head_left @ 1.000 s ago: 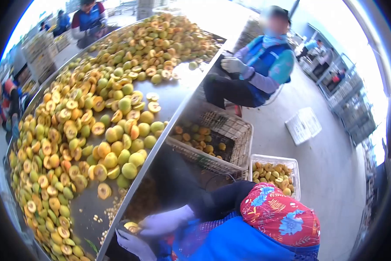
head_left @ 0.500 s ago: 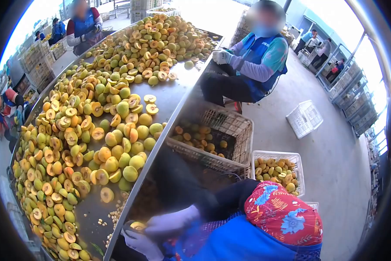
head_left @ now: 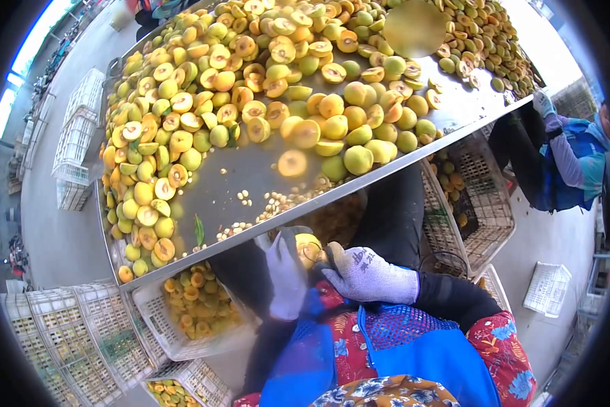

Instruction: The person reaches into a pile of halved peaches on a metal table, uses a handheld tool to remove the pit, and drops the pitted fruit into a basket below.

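Gloved left hand (head_left: 286,275) curled around a halved yellow fruit (head_left: 308,248), held just below the metal table edge (head_left: 359,186). Gloved right hand (head_left: 367,275) closed against the same fruit; any tool in its grip cannot be told. Farther right, a seated co-worker (head_left: 576,163).

view swung left, gloved hands (head_left: 332,271) raised, centred
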The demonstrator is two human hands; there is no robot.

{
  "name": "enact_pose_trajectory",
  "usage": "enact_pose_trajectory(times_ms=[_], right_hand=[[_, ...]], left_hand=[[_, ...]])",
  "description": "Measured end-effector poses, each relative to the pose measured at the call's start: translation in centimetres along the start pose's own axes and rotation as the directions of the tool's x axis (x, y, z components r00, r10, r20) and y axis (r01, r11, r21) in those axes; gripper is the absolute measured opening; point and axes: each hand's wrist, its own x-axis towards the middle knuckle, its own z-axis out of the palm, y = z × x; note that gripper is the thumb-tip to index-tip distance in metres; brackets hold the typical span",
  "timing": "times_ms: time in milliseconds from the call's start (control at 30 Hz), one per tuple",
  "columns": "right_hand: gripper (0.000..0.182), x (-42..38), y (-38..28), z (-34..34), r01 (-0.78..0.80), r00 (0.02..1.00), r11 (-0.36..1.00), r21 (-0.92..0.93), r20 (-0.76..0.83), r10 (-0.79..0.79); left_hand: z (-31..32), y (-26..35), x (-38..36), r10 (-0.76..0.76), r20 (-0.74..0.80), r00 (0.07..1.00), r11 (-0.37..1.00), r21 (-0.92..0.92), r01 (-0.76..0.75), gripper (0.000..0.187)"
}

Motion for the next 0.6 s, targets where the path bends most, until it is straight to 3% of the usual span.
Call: enact_pose_trajectory(times_ms=[67,200,267,400,467,500,600], right_hand=[[0.033,0.1,-0.1,0.1,-0.006,1.000,1.000,0.001,0.027,0.006],[0.034,0.6,-0.1,0.4,-0.045,0.996,0.999,-0.031,0.076,0.047],[0.033,0.9,-0.1,0.7,-0.032,0.996,0.999,-0.037,0.087,0.035],[0.032,1.4,-0.4,0.3,-0.118,0.985,0.966,0.230,0.151,0.085],[0.036,1.9,-0.8,-1.0,-0.184,0.970,0.873,0.452,0.228,0.087],[0.037,2.0,-1.7,-2.2,-0.304,0.938,0.767,0.565,0.320,0.136],[0.037,2.1,-0.6,-1.4,-0.245,0.948,0.861,0.445,0.297,0.116]], left_hand=[[0.0,-0.1,-0.4,-0.031,-0.004,1.000,0.999,-0.015,0.031,0.038],[0.1,-0.1,-0.6,0.052,-0.068,0.996,0.999,0.015,-0.052,0.035],[0.0,1.4,-0.8,0.061,-0.094,0.994,0.994,0.095,-0.052,0.033],[0.1,2.6,-1.0,0.071,-0.137,0.988,0.995,0.083,-0.060,0.035],[-0.1,3.1,-1.1,0.154,-0.135,0.979,0.981,0.141,-0.134,0.033],[-0.1,3.2,-1.1,0.194,-0.132,0.972,0.971,0.170,-0.171,0.032],[-0.2,3.0,-1.1,0.175,-0.123,0.977,0.956,0.257,-0.139,0.024]])
